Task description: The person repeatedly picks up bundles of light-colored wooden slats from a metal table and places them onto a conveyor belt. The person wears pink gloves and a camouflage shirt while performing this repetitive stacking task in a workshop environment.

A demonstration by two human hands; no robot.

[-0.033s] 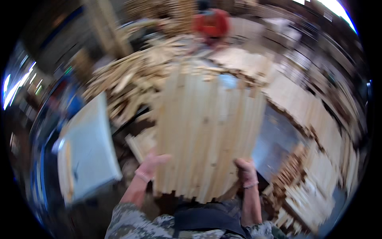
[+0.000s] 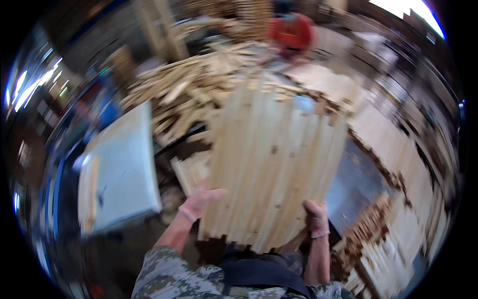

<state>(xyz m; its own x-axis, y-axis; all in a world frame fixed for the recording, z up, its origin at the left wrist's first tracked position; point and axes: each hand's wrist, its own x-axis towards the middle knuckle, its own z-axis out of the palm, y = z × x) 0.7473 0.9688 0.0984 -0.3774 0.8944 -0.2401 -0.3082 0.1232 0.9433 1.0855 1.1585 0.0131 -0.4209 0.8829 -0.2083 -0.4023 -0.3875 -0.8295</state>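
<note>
A wide panel of pale wood strips (image 2: pixel 271 164), laid side by side with uneven ends, stretches in front of my body. My left hand (image 2: pixel 200 200), in a pale pinkish glove, grips its left edge near the close end, thumb on top. On the opposite edge, my right hand (image 2: pixel 316 218) is closed around the wood in a similar glove. The fingers of both hands are mostly hidden under the panel. Beyond its right side shows a grey metal surface (image 2: pixel 354 182). Motion blurs the picture somewhat.
Loose wood strips (image 2: pixel 184 94) lie heaped beyond the panel to the left. A pale blue board (image 2: pixel 124 172) stands at left. Stacked wood panels (image 2: pixel 388 134) line the right, beside a pile of strip ends (image 2: pixel 366 219). A person in red (image 2: pixel 291 32) is at the far side.
The whole scene has shifted to the right in the picture, with the panel and both hands. My grip on both edges looks the same.
</note>
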